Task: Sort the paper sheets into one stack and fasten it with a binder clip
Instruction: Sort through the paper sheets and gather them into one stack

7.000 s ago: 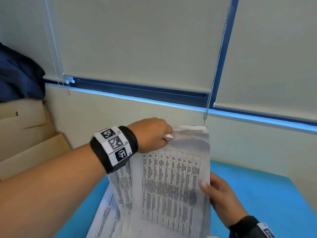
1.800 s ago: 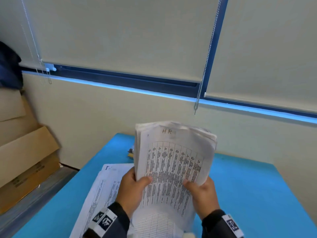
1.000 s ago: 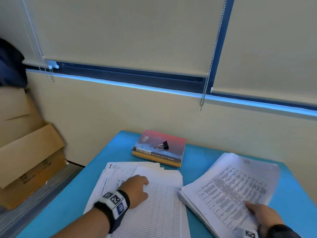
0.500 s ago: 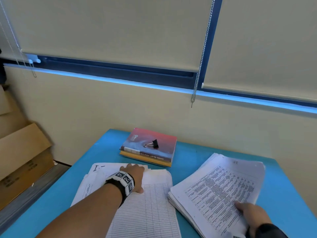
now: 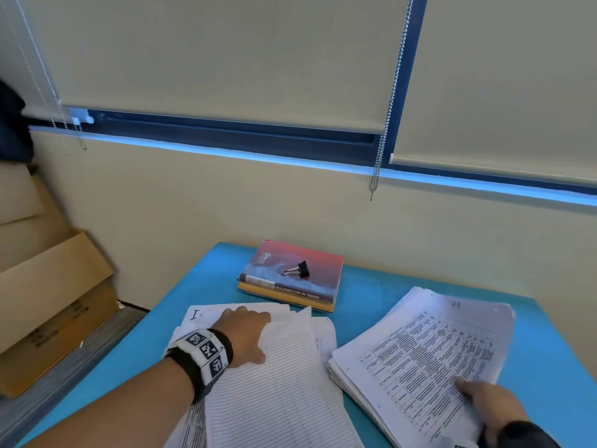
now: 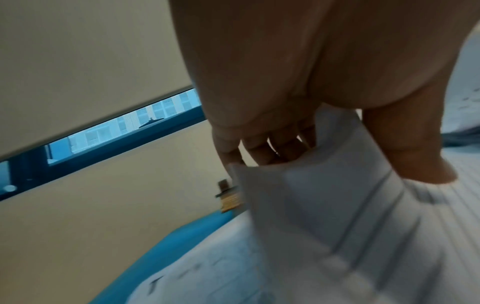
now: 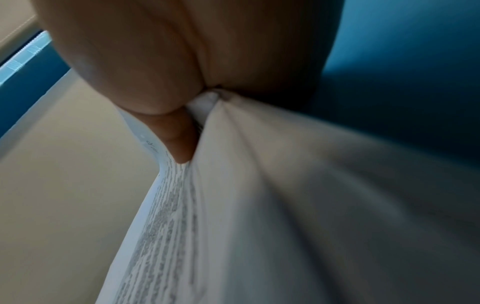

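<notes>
A blue table [image 5: 381,305] fills the lower frame. On it: books [image 5: 292,278] at centre, loose sheets [image 5: 277,383] lower centre, stack [image 5: 420,357] lower right.

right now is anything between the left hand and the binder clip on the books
Nothing visible blocks it. The binder clip sits exposed on top of the books, straight beyond the left hand. But that hand grips the loose sheets, so it is not free.

I see a blue table [image 5: 381,295] pushed against a cream wall [image 5: 226,202], beige roller blinds [image 5: 226,59] drawn almost down over a dark blue window frame [image 5: 226,137] with a strip of daylight beneath, bead chains [image 5: 384,124] hanging, and cardboard boxes [image 5: 55,286] stacked at left.
</notes>
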